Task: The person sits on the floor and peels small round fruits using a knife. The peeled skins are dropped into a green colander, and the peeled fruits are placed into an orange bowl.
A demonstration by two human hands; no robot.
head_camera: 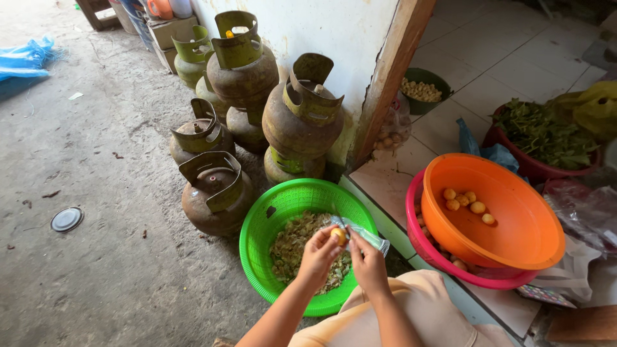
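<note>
My left hand pinches a small round yellow bulb above a bright green plastic basket that holds a heap of pale peelings. My right hand sits just to its right, gripping a small knife whose blade lies against the bulb. To the right, an orange basin holds several peeled yellow bulbs and rests tilted inside a pink basin.
Several rusty gas cylinders with green collars stand along the white wall. On the tiled ledge are a dark green bowl of pale bulbs, a clear bag of bulbs, and a red basin of leafy greens. A round lid lies on the concrete floor.
</note>
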